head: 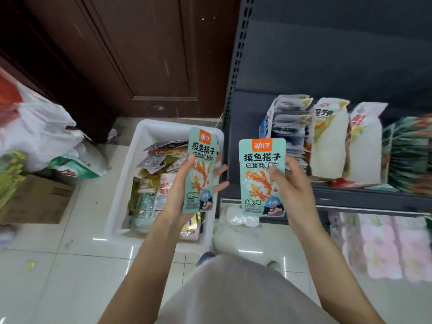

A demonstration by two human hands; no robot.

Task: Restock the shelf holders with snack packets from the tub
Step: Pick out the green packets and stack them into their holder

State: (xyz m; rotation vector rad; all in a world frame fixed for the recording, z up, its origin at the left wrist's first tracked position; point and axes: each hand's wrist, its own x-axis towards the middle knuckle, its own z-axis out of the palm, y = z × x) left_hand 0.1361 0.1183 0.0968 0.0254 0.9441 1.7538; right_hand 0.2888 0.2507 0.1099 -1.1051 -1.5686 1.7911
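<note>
At the centre of the frame the left hand point(184, 183) grips a mint-green foil snack packet point(201, 170) printed with orange strips and a blue cartoon bird, thumb curled over its front and fingers showing behind its right edge. Just right of it, the right hand point(291, 185) pinches a second matching mint-green packet point(262, 177), thumb on the front, fingers behind; the two packets are upright and apart. Behind the left hand, on the glossy pale tiled floor point(46, 265), stands a white rectangular plastic tub point(121, 202) holding a jumble of mixed snack packets. At the right, a dark metal shelf point(350, 195) carries upright rows of white and green packets point(327, 136), blurred. Bulging white plastic bags point(35, 127) and a flattened brown cardboard box point(37, 202) lie at the left, before a dark brown wooden door point(140, 54).
</note>
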